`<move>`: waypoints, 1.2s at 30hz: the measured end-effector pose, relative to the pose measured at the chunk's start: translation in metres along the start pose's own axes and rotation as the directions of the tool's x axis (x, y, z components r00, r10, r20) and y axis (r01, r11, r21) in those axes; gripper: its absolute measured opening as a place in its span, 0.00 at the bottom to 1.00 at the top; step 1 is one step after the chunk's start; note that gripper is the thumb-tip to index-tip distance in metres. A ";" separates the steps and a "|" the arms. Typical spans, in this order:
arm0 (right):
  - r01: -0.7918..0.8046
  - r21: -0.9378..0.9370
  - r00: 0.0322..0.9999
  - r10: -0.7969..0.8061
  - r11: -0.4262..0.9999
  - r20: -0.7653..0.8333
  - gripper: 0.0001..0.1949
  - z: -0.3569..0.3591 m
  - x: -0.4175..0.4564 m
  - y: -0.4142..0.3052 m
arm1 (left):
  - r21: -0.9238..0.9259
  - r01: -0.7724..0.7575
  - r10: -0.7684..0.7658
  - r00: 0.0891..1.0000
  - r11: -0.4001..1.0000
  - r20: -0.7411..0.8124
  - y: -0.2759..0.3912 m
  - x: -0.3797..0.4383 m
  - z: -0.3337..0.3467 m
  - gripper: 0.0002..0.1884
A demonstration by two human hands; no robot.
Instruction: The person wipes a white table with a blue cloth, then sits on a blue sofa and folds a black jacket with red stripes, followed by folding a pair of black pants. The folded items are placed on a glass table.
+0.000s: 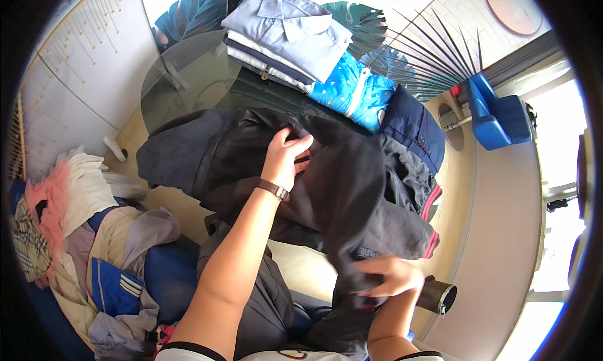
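Observation:
A large dark garment (264, 158) is spread in folds over a glass-topped table (188, 74) before me. My left hand (288, 156), with a watch on its wrist, grips the fabric near the middle, its thumb on top. Nearer my body, my right hand (393, 276) is blurred, its fingers around a hanging part of the dark cloth. Red stripes mark two fabric edges (431, 245) at the right. Part of the garment hangs toward my lap, and its full shape is hidden by folds.
Folded shirts (287, 26) are stacked at the table's far side, beside a bright blue printed garment (353, 95) and folded navy clothing (414, 128). Loose clothes (113, 248) lie heaped on a blue seat at left. A dark cylindrical bin (435, 295) and blue chair (499, 114) are at right.

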State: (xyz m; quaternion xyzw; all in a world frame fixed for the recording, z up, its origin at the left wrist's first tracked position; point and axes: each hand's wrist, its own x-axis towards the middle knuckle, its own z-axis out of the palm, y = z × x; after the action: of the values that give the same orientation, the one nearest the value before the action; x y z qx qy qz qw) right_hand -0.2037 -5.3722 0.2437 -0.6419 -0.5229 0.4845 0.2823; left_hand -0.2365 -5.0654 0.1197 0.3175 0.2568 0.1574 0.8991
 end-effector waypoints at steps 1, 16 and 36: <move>-0.098 0.080 0.989 0.088 0.992 0.118 0.30 0.015 0.012 0.003 | 0.064 -0.025 0.028 0.998 0.998 -0.058 -0.001 0.002 -0.002 0.18; 0.620 0.738 0.363 0.736 0.266 -0.571 0.51 -0.081 0.055 0.182 | -0.074 -0.365 0.349 0.922 0.928 -0.170 0.029 0.041 -0.037 0.13; 0.443 0.788 0.098 0.851 0.426 -0.516 0.07 -0.115 0.008 0.174 | 0.435 -0.302 0.341 0.940 0.848 -0.011 0.041 0.044 -0.048 0.27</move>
State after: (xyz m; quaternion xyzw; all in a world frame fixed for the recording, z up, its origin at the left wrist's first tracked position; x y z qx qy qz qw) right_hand -0.0294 -5.3997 0.1322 -0.6186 0.2601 0.1654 0.7228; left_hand -0.2326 -4.9919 0.0986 0.5379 0.2672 0.2594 0.7563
